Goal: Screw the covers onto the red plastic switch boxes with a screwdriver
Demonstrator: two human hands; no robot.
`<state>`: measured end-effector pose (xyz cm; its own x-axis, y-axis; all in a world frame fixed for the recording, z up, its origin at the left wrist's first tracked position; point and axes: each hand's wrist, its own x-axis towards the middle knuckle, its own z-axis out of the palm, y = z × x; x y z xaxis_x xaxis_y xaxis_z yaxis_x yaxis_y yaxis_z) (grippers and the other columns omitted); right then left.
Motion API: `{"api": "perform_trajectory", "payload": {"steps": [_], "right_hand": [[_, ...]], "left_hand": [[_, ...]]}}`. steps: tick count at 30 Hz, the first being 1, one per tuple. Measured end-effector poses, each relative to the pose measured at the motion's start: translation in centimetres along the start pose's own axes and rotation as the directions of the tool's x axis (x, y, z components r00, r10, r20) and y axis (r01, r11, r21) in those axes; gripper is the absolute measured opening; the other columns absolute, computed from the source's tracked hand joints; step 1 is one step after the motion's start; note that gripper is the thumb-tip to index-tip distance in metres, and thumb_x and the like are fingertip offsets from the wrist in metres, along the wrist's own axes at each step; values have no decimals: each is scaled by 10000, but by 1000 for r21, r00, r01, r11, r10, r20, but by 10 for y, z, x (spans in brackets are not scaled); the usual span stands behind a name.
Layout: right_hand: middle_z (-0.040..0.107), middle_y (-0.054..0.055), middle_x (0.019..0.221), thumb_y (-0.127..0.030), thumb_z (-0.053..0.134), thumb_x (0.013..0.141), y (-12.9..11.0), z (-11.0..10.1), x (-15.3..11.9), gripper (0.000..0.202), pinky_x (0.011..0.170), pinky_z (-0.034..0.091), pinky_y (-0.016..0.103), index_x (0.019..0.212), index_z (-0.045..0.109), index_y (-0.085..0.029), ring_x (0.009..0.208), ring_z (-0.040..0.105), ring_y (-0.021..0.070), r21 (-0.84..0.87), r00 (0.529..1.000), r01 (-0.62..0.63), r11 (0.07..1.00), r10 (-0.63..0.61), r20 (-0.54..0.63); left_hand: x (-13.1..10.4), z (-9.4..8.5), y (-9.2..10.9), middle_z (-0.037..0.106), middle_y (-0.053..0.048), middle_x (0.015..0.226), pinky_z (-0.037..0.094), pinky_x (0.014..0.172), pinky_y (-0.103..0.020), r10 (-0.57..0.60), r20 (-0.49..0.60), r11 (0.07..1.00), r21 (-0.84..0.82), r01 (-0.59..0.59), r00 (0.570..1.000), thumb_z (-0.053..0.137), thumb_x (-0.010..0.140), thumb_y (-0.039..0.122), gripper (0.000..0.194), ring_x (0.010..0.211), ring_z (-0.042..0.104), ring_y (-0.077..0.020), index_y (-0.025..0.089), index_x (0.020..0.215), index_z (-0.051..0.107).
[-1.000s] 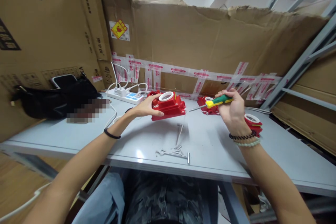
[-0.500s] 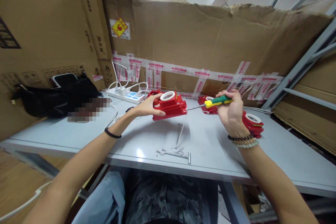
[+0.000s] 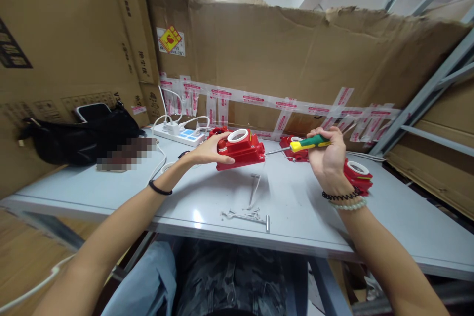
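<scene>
Left hand [image 3: 207,153] fingers clamped on red housing [image 3: 241,149], raised just above surface [image 3: 207,202]. Right hand [image 3: 328,158] fingers wrapped round green-and-yellow screwdriver [image 3: 305,143], tip at housing's right edge (contact too fine to tell). Loose screws [image 3: 246,215] on surface below, between both hands. More red housings [image 3: 357,174] behind right fingers.

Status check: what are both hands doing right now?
Left hand holds red housing. Right hand grips screwdriver, tip at housing's side. Loose screws below.
</scene>
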<state>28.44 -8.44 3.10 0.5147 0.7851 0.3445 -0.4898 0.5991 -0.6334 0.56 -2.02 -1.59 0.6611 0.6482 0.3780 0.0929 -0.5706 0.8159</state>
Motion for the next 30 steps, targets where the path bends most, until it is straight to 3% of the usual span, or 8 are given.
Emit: {"api": "perform_trajectory", "payload": {"steps": [22,26,30], "right_hand": [[471,-97,615,-46,489,605,5,-4,1,314,636,475,195,821,364,-236,558,509,52,-23,998,63,998,-62,20],[493,-98,644,-96,522,677,10,-4,-2,266,682,491,218,840,372,-243,598,545,60,-134,974,227,965,-222,55],[553,-55,694,-264,556,795,11,-6,-7,135,670,499,251,872,448,-236,667,589,100,-379,889,458,804,-410,203]], "left_hand": [[0,-2,-4,598,-106,1223,480,922,-425,3,-36,997,71,-1,999,760,627,360,776,1092,589,-281,184,1317,450],[1,-3,-5,597,-98,1224,487,905,-393,28,-53,992,126,-21,998,761,623,370,768,1079,593,-272,182,1305,463],[0,-9,-5,613,-85,1178,498,870,-370,23,-125,981,194,2,992,771,604,386,757,1040,602,-268,172,1272,485]]}}
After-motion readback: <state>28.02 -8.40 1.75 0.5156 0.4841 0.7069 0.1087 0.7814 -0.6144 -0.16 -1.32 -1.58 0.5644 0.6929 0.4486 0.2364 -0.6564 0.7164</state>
